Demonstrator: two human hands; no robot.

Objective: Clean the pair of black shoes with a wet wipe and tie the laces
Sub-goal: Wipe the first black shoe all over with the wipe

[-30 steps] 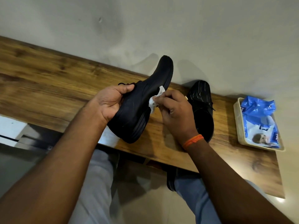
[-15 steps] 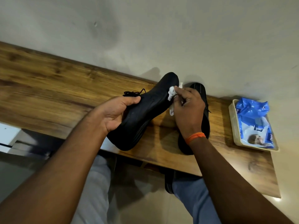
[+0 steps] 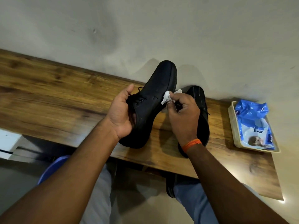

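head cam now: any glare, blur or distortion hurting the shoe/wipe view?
Head view: wide-angle bowing tilts the wooden shelf and stretches the forearms; a small bright glare spot sits at the shelf's lower right corner; soft shadows of the held shoe fall on the wall; the black upper shows little detail, but the wet wipe in the right hand reads sharply; edges look slightly soft.

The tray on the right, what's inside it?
The tray holds a crumpled blue wipes pack that fills most of it. Whatever lies beneath the pack, and how many wipes remain, is hidden.
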